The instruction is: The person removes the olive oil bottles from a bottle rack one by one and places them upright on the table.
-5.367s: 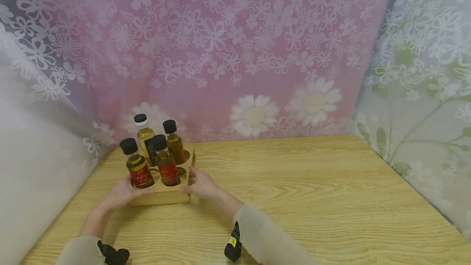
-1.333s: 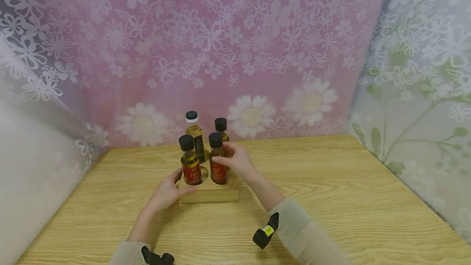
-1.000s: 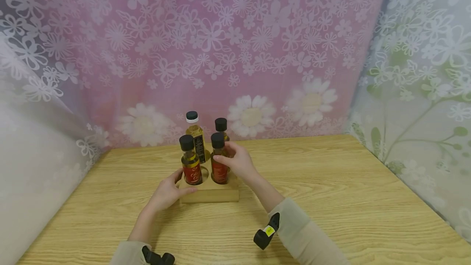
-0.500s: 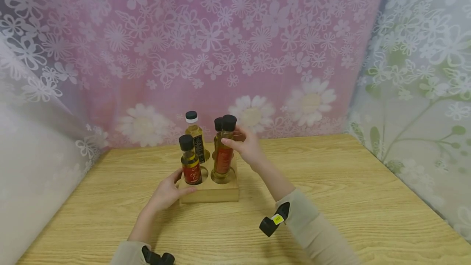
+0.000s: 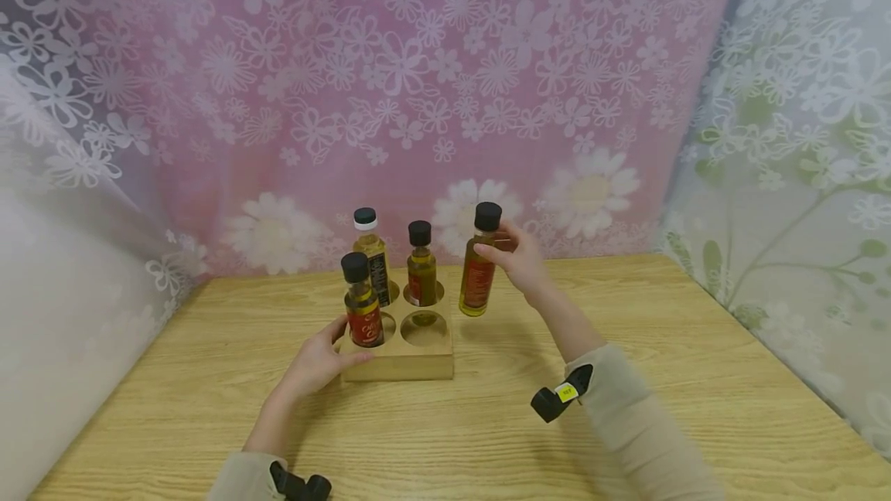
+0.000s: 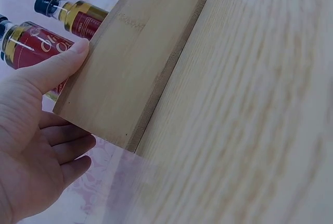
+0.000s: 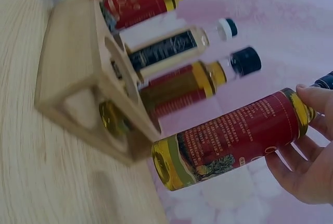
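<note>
My right hand (image 5: 520, 263) grips an olive oil bottle (image 5: 477, 284) by its upper part, thumb on the near side. The bottle has a black cap and a red label, and hangs nearly upright just right of the wooden bottle rack (image 5: 400, 367). In the right wrist view its base is clear of the rack's holes. My left hand (image 5: 315, 364) holds the rack's near left corner, thumb on the top edge (image 6: 78, 52) and fingers at the side. Three bottles stand in the rack: a red-labelled one (image 5: 365, 323) at front left, a white-collared one (image 5: 377, 265) behind, and another red-labelled one (image 5: 421, 277) at back right.
The rack's front right hole (image 5: 425, 328) holds no bottle. The wood-grain table (image 5: 592, 385) stretches away to the right. A pink flowered curtain (image 5: 445, 99) hangs along the back edge, with pale curtains at both sides.
The rack has moved right from the far left of the table. My right hand has lifted the front right bottle out of its hole and carried it rightward. The left hand stays on the rack.
</note>
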A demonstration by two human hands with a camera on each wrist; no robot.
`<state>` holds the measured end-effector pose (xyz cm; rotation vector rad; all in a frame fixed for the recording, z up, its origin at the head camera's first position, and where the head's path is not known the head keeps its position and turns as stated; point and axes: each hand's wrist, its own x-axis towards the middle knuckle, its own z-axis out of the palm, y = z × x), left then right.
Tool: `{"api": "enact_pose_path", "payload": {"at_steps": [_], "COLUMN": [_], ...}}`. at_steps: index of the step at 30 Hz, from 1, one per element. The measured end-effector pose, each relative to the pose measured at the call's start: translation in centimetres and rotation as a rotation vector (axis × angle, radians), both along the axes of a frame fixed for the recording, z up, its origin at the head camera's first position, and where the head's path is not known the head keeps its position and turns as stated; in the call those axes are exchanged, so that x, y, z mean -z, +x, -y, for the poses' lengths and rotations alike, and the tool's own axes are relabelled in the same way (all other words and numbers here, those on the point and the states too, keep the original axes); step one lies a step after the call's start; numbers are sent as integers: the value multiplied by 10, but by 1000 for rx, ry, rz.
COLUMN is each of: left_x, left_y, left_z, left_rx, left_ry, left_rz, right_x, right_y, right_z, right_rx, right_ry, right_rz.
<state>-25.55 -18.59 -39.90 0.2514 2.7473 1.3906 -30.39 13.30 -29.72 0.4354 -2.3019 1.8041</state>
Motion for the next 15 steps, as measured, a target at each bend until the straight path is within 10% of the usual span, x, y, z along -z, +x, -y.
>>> {"api": "enact_pose_path", "payload": {"at_steps": [15], "left_x": [2], "left_y": [-1], "left_z": [-1], "left_rx": [1], "left_ry": [28], "left_rz": [4], "right_x": [24], "right_y": [-15], "right_z": [-73], "right_rx": [88], "right_ry": [90], "right_rz": [77]}}
